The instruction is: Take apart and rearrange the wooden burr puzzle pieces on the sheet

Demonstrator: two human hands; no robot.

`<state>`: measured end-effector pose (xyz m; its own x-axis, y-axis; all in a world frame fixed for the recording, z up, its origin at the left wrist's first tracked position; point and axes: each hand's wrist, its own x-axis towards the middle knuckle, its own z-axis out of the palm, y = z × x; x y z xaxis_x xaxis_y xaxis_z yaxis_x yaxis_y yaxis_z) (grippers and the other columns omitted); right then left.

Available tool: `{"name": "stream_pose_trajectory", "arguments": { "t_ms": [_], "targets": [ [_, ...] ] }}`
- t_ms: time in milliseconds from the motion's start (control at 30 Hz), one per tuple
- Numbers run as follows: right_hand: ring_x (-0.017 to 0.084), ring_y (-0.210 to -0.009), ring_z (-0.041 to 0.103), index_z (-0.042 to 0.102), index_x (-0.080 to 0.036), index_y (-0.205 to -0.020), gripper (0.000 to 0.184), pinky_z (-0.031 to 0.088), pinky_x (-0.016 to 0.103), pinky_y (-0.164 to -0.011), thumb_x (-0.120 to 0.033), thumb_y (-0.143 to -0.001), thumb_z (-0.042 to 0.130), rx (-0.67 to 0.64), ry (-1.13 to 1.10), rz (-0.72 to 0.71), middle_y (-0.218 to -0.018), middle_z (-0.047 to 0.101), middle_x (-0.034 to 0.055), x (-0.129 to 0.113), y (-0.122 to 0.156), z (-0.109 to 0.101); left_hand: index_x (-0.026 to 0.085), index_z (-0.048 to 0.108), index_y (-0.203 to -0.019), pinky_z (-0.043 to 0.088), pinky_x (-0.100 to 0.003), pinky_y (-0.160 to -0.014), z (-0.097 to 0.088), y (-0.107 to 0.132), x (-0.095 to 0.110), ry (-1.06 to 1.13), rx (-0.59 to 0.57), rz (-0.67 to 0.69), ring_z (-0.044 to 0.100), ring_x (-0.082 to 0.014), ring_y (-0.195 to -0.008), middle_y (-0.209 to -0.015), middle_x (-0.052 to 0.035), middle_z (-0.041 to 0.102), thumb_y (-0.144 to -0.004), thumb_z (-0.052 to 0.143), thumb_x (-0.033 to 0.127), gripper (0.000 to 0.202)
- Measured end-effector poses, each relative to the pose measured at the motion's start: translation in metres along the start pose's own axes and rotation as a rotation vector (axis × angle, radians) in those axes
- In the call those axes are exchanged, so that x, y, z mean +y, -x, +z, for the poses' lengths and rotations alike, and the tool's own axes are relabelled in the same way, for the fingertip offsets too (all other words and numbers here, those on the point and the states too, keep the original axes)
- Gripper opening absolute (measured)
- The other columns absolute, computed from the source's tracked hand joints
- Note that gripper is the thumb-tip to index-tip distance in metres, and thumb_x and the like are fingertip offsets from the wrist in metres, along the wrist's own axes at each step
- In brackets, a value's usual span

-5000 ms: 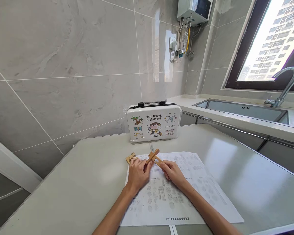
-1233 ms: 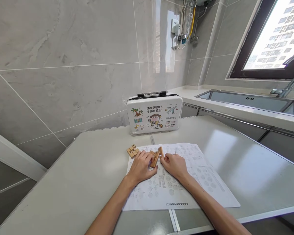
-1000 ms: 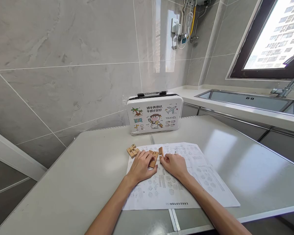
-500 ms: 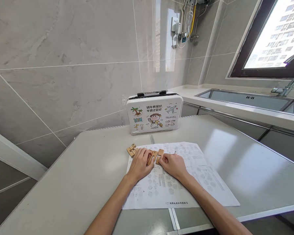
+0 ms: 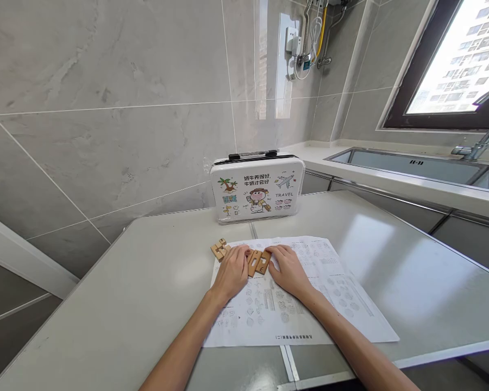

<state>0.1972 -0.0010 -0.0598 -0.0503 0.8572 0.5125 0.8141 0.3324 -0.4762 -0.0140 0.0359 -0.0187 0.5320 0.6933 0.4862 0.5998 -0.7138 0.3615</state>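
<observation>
Two flat wooden puzzle pieces [image 5: 258,262] lie side by side on a printed instruction sheet [image 5: 309,304]. My left hand [image 5: 232,270] rests on the sheet at their left, its fingertips curled against the left piece. My right hand [image 5: 287,270] lies at their right, fingers bent over the far end of the right piece. Both hands press on the pieces rather than lift them. A small cluster of other wooden pieces [image 5: 219,250] sits just beyond my left hand at the sheet's corner.
A white tin case [image 5: 256,189] with cartoon travel pictures stands upright behind the sheet, against the tiled wall. To the right is a steel sink [image 5: 411,165] with a tap [image 5: 478,144] under a window. The table's front edge [image 5: 432,350] runs close below the sheet.
Five seconds ago both hands held crossed wooden pieces above the sheet. The pieces have since come apart and been laid flat side by side, and my hands have settled onto them.
</observation>
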Motion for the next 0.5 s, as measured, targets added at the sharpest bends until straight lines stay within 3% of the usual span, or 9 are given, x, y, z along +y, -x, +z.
{"name": "stream_pose_trajectory", "arguments": {
  "t_ms": [167, 333, 500],
  "targets": [
    [0.029, -0.122, 0.058, 0.062, -0.021, -0.128, 0.038, 0.046, 0.045, -0.104, -0.014, -0.093, 0.052, -0.048, -0.079, -0.036, -0.122, 0.073, 0.0089, -0.006, 0.0, -0.003, 0.023, 0.055, -0.13, 0.05, -0.048, -0.11, -0.001, 0.0, 0.002, 0.032, -0.04, 0.041, 0.064, -0.0254, -0.126, -0.132, -0.0101, 0.068, -0.106, 0.041, 0.02, 0.028],
    [0.029, -0.125, 0.058, 0.063, -0.021, -0.131, 0.037, 0.046, 0.047, -0.106, -0.016, -0.096, 0.053, -0.077, -0.138, -0.04, -0.123, 0.072, 0.0103, -0.011, 0.0, -0.005, 0.025, 0.053, -0.137, 0.049, -0.049, -0.112, -0.007, 0.0, 0.011, 0.048, -0.084, 0.113, 0.06, -0.0292, -0.131, -0.136, -0.0104, 0.067, -0.096, 0.064, 0.033, 0.043],
    [0.029, -0.123, 0.06, 0.064, -0.024, -0.132, 0.034, 0.048, 0.047, -0.106, -0.021, -0.099, 0.055, -0.133, -0.205, -0.035, -0.125, 0.07, 0.0102, -0.016, 0.001, -0.007, 0.023, 0.055, -0.131, 0.049, -0.05, -0.107, -0.009, 0.0, 0.013, 0.03, -0.091, 0.103, 0.062, -0.0304, -0.121, -0.125, -0.0102, 0.068, -0.085, 0.065, 0.021, 0.047]
  ]
}}
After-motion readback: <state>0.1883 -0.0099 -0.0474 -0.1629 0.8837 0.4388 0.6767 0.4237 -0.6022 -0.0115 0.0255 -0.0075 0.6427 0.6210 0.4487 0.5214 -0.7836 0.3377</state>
